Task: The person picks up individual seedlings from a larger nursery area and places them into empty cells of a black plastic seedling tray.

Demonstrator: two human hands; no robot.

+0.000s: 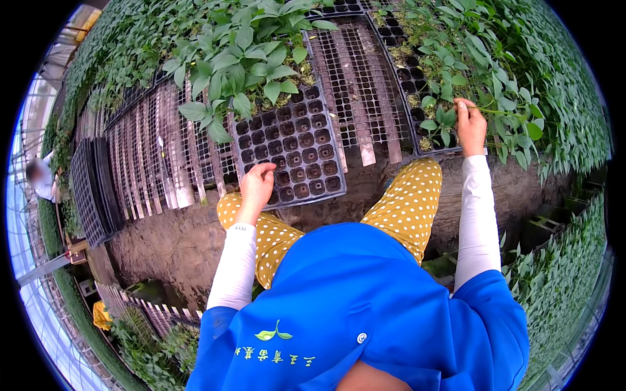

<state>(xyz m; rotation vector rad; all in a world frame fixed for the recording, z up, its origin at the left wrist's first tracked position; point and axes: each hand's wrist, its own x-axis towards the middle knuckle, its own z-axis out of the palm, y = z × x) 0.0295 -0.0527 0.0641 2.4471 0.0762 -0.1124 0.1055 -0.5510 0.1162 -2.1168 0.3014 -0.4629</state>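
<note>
My left hand (257,185) hovers at the near left edge of a black plastic seedling tray (293,141), its fingers loosely curled; their undersides are hidden. Vacant cells fill the near part of that tray, while leafy green seedlings (239,68) crowd its far part. To the right, my right hand (471,128) pinches a seedling (499,112), whose thin stem runs rightward from my fingers. Beneath that hand lies a second seedling tray (408,80), with open cells along its left side. A small seedling (441,122) stands near its front corner.
Slatted bench boards and mesh (359,88) lie between the trays. Stacked black trays (93,190) lean at the bench's left end. Dirt floor (166,254) runs below the bench front. Dense seedlings (562,273) border my right side. Another person (43,178) is at far left.
</note>
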